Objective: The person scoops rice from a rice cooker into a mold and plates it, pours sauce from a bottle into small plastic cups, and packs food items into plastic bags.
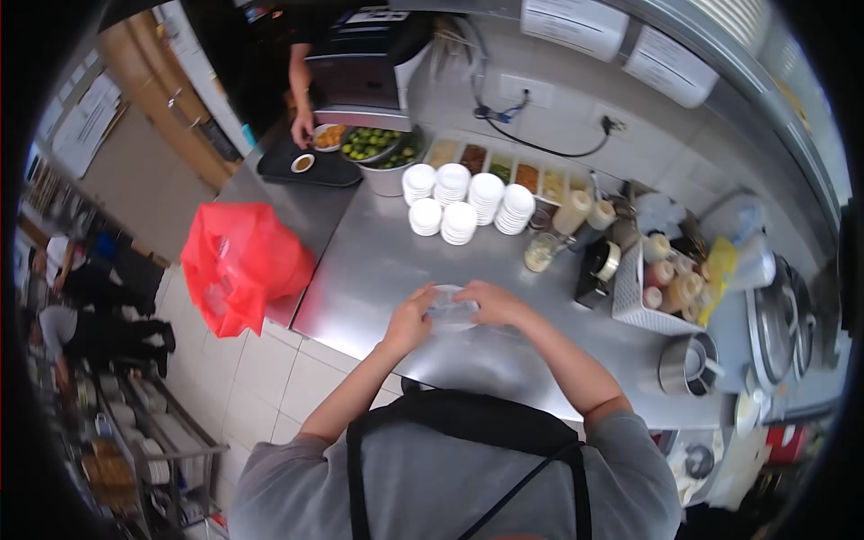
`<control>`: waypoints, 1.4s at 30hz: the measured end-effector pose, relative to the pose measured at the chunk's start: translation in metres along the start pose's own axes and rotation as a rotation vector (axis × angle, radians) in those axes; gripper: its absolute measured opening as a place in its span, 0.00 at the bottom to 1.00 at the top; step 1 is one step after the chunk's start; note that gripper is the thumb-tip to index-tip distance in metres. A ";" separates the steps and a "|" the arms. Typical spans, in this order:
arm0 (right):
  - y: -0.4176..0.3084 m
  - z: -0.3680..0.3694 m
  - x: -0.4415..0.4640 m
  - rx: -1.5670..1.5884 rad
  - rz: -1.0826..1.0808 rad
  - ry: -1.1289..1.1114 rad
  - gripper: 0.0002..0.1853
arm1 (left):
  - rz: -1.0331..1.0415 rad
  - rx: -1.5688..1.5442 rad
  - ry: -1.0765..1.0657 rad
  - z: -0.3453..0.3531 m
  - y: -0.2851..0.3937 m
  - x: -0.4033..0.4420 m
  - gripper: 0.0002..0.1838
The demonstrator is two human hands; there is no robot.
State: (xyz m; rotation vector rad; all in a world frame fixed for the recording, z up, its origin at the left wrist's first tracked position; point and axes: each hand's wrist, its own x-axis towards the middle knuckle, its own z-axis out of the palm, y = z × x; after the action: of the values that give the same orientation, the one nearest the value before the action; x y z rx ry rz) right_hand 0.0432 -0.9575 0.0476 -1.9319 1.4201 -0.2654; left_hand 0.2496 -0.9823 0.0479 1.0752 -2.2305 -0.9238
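Over the steel counter, close to its front edge, I hold a clear, round plastic container or lid [453, 310]; which of the two I cannot tell. My left hand [411, 319] is closed on its left side. On the opposite side my right hand [495, 304] grips it, fingers curled over the rim. Beyond my hands stand several stacks of small white dishes [459, 220]. To the left sits a bulging red plastic bag [243, 265], apart from my hands.
Condiment tubs [499, 169] line the wall behind the stacks, beside a metal pot of limes [387, 175]. A white basket of bottles [661, 292] and a steel pot [687, 363] stand right. Back left, a co-worker's hand [302, 126] reaches over a black tray [333, 173].
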 end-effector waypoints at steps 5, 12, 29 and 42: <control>-0.010 -0.034 0.098 0.022 -0.337 0.250 0.16 | -0.143 0.091 0.157 -0.045 -0.042 -0.030 0.25; -0.053 -0.121 0.263 -0.254 -0.149 0.681 0.10 | -0.229 0.040 0.291 -0.084 -0.081 -0.060 0.26; -0.048 -0.154 0.404 -0.626 0.091 0.815 0.11 | -0.113 -0.001 0.157 -0.119 -0.122 -0.028 0.25; -0.038 -0.153 0.388 -0.550 0.112 0.768 0.11 | -0.147 -0.020 0.122 -0.123 -0.122 -0.029 0.24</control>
State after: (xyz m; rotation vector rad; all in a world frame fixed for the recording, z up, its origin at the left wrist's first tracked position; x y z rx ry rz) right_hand 0.1335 -1.3646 0.0909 -2.2904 2.2777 -0.6718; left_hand 0.4069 -1.0587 0.0322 1.2656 -2.0613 -0.9124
